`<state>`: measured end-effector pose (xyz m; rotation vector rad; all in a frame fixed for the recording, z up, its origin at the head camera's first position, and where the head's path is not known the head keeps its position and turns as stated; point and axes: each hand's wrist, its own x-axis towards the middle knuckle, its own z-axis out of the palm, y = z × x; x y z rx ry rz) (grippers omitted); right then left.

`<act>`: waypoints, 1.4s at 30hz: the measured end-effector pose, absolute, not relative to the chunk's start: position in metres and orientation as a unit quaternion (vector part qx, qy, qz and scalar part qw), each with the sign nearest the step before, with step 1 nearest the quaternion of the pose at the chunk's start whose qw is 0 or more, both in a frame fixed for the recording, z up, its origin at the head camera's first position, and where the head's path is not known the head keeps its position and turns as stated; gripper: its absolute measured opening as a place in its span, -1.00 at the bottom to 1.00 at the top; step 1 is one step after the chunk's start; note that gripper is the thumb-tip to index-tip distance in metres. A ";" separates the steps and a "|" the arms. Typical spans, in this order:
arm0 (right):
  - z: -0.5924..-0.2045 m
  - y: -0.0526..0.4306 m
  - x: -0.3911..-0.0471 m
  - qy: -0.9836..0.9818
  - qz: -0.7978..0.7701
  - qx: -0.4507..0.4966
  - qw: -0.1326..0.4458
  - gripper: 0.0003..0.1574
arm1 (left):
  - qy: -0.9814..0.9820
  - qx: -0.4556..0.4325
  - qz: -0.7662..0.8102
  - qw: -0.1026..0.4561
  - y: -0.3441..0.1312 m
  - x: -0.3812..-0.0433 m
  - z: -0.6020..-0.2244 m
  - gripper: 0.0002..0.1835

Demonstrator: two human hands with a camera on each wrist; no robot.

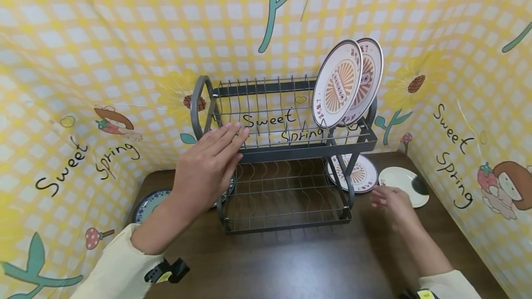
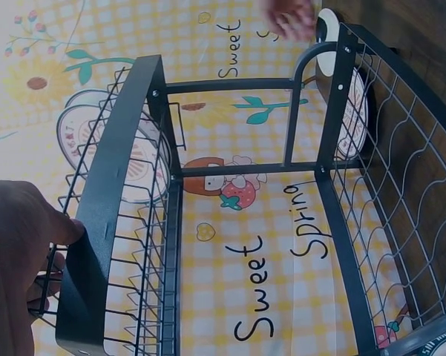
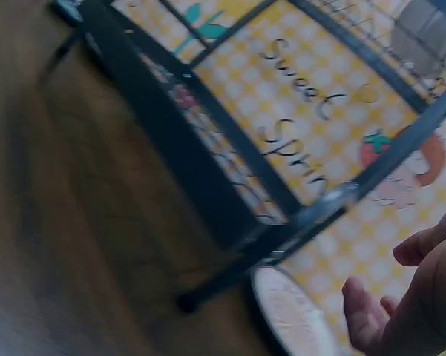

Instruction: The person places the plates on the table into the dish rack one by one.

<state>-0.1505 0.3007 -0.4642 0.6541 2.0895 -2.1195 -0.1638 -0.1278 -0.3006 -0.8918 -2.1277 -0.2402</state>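
Observation:
A dark grey two-tier dish rack (image 1: 287, 152) stands on the table. My left hand (image 1: 208, 163) holds the left part of its upper front rail. In the left wrist view the thumb (image 2: 65, 226) lies on the rail's face, with other fingers behind the wires. Two white patterned plates, a front one (image 1: 337, 84) and one behind it (image 1: 371, 75), lean upright at the upper tier's right end. My right hand (image 1: 396, 206) holds nothing, its fingers loosely bent. It hovers near a round patterned plate (image 1: 360, 174) and an oval white plate (image 1: 399, 181) with a dark patch.
A blue-rimmed plate (image 1: 145, 206) lies at the table's left, partly hidden by my left forearm. Another plate (image 1: 230, 186) shows partly behind the left hand. The brown wooden table (image 1: 282, 262) extends in front of the rack. Yellow checked cloth (image 1: 166, 26) surrounds the table's back and sides.

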 end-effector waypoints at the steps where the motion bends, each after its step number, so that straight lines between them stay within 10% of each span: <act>1: -0.470 0.300 -0.152 0.678 -0.698 0.223 0.061 -0.46 | -0.841 -0.353 -0.095 0.399 -0.128 -0.164 -0.301 -0.44; 5: -0.482 0.294 -0.158 0.653 -0.708 0.259 0.073 -0.36 | -0.842 -0.352 -0.094 0.398 -0.127 -0.164 -0.300 -0.45; 11: -0.495 0.286 -0.170 0.609 -0.722 0.324 0.046 -0.75 | -0.844 -0.351 -0.095 0.395 -0.128 -0.163 -0.299 -0.46; 19: -0.514 0.280 -0.189 0.566 -0.747 0.347 0.032 -0.02 | -0.846 -0.350 -0.097 0.391 -0.127 -0.163 -0.297 -0.46; 32: -0.537 0.286 -0.210 0.519 -0.759 0.392 -0.012 -0.22 | -0.852 -0.347 -0.097 0.380 -0.128 -0.161 -0.298 -0.45; 42: -0.546 0.280 -0.216 0.524 -0.753 0.397 -0.032 -0.90 | -0.852 -0.346 -0.095 0.382 -0.128 -0.161 -0.298 -0.46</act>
